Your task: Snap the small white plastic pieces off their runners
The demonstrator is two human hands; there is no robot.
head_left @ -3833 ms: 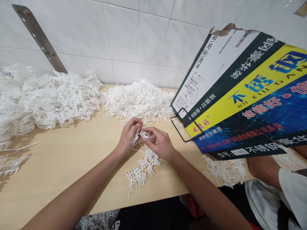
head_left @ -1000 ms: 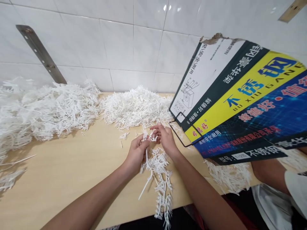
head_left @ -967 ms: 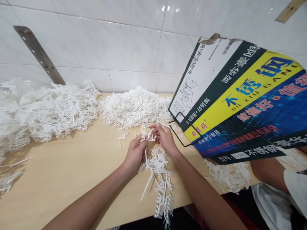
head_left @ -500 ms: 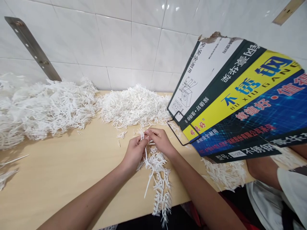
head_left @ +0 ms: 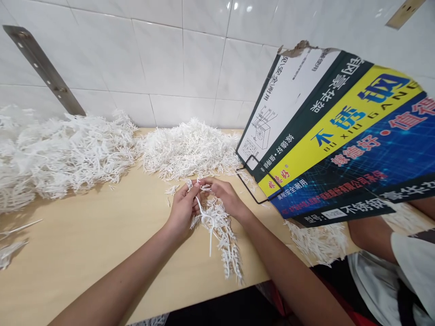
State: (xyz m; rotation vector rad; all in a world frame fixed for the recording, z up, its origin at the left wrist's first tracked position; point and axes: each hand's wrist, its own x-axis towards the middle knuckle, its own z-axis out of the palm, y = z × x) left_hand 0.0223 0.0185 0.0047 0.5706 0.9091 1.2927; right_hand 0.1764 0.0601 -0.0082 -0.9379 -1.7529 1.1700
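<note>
My left hand (head_left: 183, 204) is closed on a bunch of thin white branched strands (head_left: 220, 231), which trails down over the tabletop toward the front edge. Beside it, my right hand (head_left: 224, 194) pinches the upper end of the same strands, its fingertips close to the left thumb. Behind both hands a heap of white branched pieces (head_left: 190, 149) lies against the tiled wall. A few loose pieces (head_left: 172, 190) rest just left of the fingers.
A larger white heap (head_left: 68, 151) fills the back left. A printed cardboard panel (head_left: 306, 145) leans at right, with a black wire frame (head_left: 260, 181) at its corner. More white pieces (head_left: 319, 242) lie beneath it. Another person's arm (head_left: 370, 235) shows at the right.
My hands have shifted slightly left, with the fingertips a little further apart. The trailing strands have been drawn up, and their lower end hangs less far toward the front edge.
</note>
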